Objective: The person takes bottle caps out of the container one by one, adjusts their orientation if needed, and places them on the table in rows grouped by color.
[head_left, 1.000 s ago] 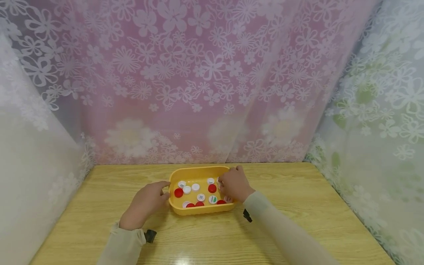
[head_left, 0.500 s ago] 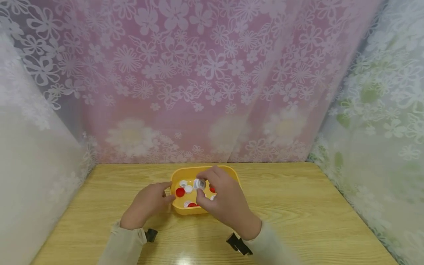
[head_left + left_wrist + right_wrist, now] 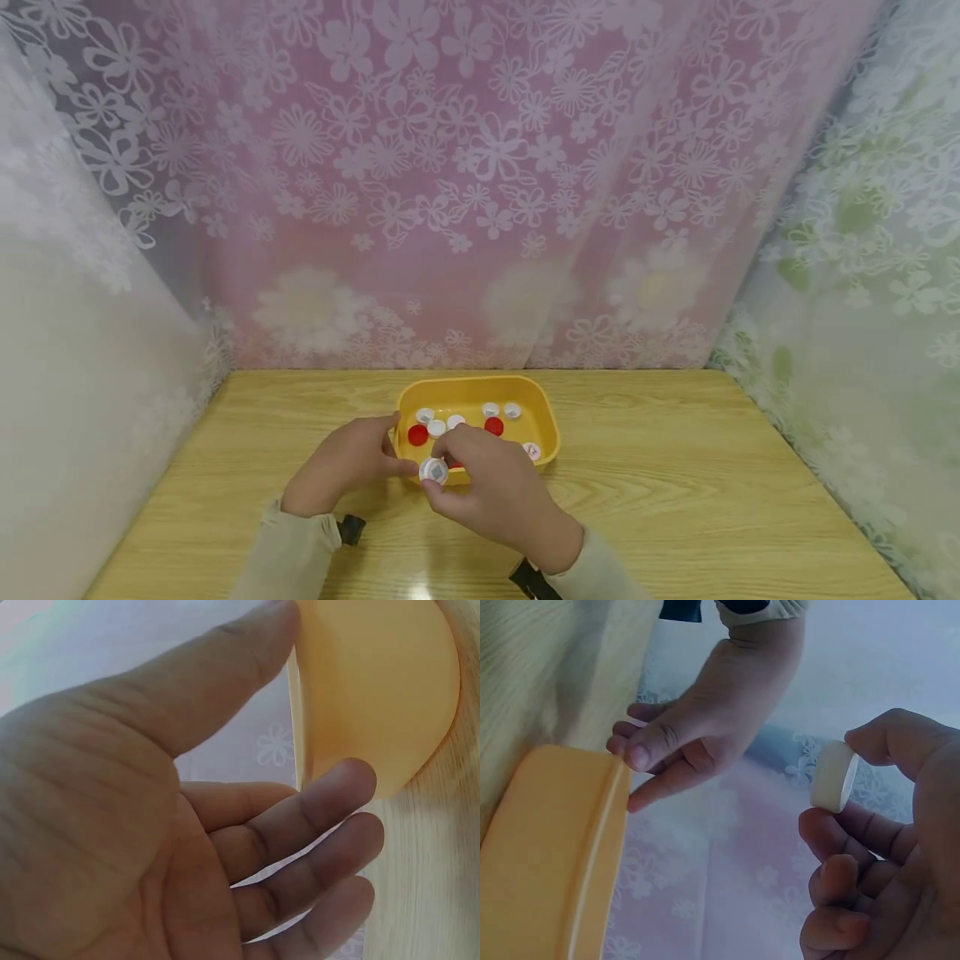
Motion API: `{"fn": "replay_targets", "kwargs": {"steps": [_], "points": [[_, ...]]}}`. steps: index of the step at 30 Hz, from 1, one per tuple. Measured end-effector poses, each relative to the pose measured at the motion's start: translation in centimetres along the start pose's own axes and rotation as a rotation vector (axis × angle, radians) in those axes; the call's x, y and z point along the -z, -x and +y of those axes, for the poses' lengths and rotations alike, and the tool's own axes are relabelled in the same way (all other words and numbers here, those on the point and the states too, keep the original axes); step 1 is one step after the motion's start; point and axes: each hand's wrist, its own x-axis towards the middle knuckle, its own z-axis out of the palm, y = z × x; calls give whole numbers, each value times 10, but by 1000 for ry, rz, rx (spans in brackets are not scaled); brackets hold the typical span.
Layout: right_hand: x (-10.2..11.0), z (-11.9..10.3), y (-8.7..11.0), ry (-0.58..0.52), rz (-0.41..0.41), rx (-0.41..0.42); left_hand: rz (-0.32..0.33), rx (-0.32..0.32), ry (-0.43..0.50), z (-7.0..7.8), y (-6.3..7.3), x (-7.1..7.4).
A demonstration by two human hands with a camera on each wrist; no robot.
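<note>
A yellow plastic tub [image 3: 480,388] with rounded corners holds white bottle caps [image 3: 512,410] and red bottle caps [image 3: 417,435]. My left hand [image 3: 343,463] rests at the tub's left end, its thumb and forefinger extended against the rim and the other fingers loose, as the left wrist view shows. Between the thumb and fingertips of my right hand [image 3: 501,493] a white bottle cap [image 3: 834,776] is pinched on edge. In the head view the cap overlaps the tub's front left rim, its face with a grey square mark towards me. My right hand hides part of the tub's inside.
The tub stands on a wood-grain table [image 3: 660,483] near its back edge. A pink floral curtain [image 3: 420,208] hangs behind, with pale floral curtains [image 3: 877,250] at the sides. Black straps [image 3: 350,529] sit at both wrists.
My right hand has picked up a white cap from the tub's right part and brought it left and towards me over the front rim. My left hand stays at the tub's left end.
</note>
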Motion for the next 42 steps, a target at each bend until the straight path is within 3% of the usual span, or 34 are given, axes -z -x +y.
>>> {"fn": "replay_targets", "kwargs": {"steps": [8, 14, 17, 33, 42], "points": [[-13, 3, 1, 41, -174, -82, -17, 4, 15, 3, 1, 1], [-33, 0, 1, 130, -389, -117, -4, 5, 4, 3, 1, 2], [-44, -4, 2, 161, -459, -105, -1, 13, 8, 2, 1, 1], [-64, 3, 9, 255, -539, -53, -29, 24, 26, 6, 4, 0], [-67, 3, 13, 207, -502, -82, -32, 43, 35, 4, 6, -1]]}}
